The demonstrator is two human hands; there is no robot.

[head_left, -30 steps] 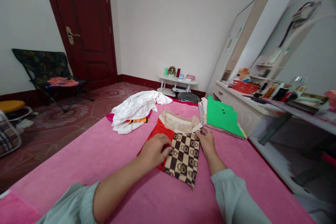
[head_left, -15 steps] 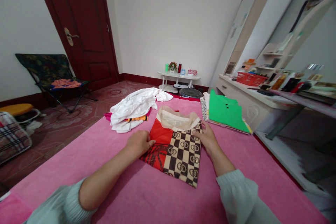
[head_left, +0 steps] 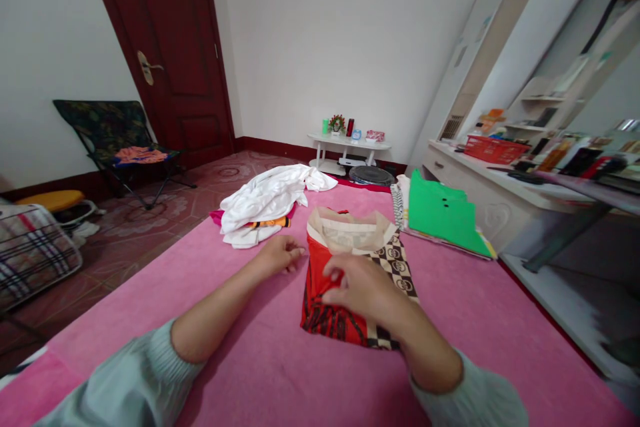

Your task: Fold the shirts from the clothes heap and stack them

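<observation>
A folded shirt (head_left: 320, 260), half red and half brown-and-cream checks with a sheer beige collar, lies on the pink bedspread (head_left: 260, 360). Over its middle is my right hand (head_left: 357, 287), fingers apart and curved, covering part of the print; whether it touches the cloth I cannot tell. My left hand (head_left: 277, 255) rests just left of the shirt, fingers loosely bent with nothing in them. Beyond it lies a loose heap of white clothes (head_left: 265, 197) with orange and magenta cloth beneath. Right of the shirt sits a folded stack topped by a green garment (head_left: 440, 210).
A white dresser (head_left: 480, 180) with a red basket (head_left: 495, 149) and bottles stands along the right side. Past the bed's far end is a small white table (head_left: 350, 142). On the left are a folding chair (head_left: 107, 123) and a yellow stool (head_left: 50, 200).
My right hand has left the shirt's right edge and moved left over its middle. My left hand has let go of the left edge. The shirt lies turned slightly, and the view has shifted left.
</observation>
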